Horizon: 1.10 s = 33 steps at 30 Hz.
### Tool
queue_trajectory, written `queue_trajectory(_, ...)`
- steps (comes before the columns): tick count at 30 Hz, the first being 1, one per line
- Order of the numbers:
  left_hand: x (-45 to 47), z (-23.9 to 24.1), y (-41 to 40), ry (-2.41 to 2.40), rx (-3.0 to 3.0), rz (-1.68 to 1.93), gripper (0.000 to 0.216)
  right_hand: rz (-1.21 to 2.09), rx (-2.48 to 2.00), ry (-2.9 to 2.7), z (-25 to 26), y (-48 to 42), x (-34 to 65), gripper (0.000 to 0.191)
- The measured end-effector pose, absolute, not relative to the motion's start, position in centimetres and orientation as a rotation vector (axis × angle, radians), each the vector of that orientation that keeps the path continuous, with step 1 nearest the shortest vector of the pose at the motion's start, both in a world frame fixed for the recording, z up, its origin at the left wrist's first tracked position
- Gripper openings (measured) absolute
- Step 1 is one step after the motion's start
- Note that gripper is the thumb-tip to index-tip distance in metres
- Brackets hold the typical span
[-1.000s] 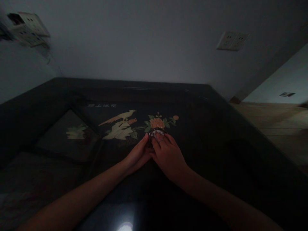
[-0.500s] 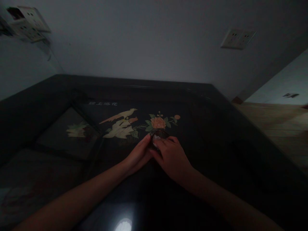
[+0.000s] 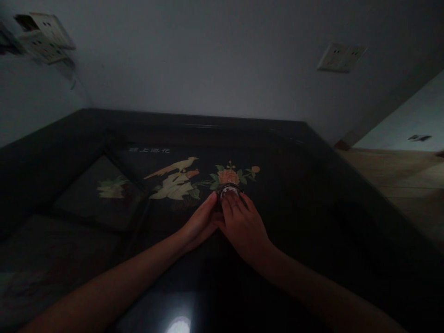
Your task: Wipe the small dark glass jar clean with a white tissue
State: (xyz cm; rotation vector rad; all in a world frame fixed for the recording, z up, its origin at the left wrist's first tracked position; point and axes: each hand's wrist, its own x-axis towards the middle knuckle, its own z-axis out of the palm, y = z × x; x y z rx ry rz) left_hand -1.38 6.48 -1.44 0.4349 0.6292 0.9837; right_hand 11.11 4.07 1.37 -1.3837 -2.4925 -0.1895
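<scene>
A small dark round dish (image 3: 219, 188), perhaps glass, is held over the dark tabletop near the middle of the head view. My left hand (image 3: 203, 222) grips it from the left, thumb against its side and fingers beneath. My right hand (image 3: 245, 226) reaches in from the right, its fingers pressing a crumpled white tissue (image 3: 229, 189) into the dish. Most of the tissue and the dish's near side are hidden by those fingers. The dim light leaves the exact kind of dish unclear.
The dark glossy table (image 3: 284, 185) carries an inlaid bird (image 3: 180, 165) and a peony (image 3: 228, 176). A pale wall (image 3: 194, 55) rises behind its far edge. Wall sockets (image 3: 342, 58) sit at right, and more sockets (image 3: 45, 39) at upper left. Wooden floor (image 3: 391, 173) shows right.
My right hand has turned, its fingers now pointing forward into the dish with the tissue. The dish has tilted slightly, showing more of its far rim. My left hand has barely moved.
</scene>
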Motion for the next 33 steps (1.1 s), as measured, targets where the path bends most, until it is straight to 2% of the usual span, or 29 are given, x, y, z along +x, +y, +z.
queue_trajectory(4,-1.4,-1.7,6.5,0.625,0.458,0.963,0.033,-0.348,-1.465,-2.542,0.8,3.7,11.0,0.054)
queue_trajectory(8,-1.5,-1.7,6.5,0.625,0.451,0.956,0.031,-0.332,-1.536,-2.576,1.7,3.5,10.8,0.045)
queue_trajectory(15,-1.5,-1.7,6.4,0.613,0.475,0.994,0.024,0.115,-1.516,-2.566,3.9,4.2,11.4,0.022)
queue_trajectory(20,-1.5,-1.6,6.6,0.59,0.447,0.987,0.031,0.427,-1.437,-2.384,3.8,4.5,11.7,0.018)
queue_trajectory(26,-1.5,-1.4,6.8,0.589,0.415,0.956,0.036,0.21,-1.316,-2.397,2.5,4.3,11.3,0.026)
queue_trajectory(33,-1.5,-2.1,6.9,0.606,0.415,0.955,0.035,-0.359,-1.389,-2.508,0.4,4.1,11.2,0.049)
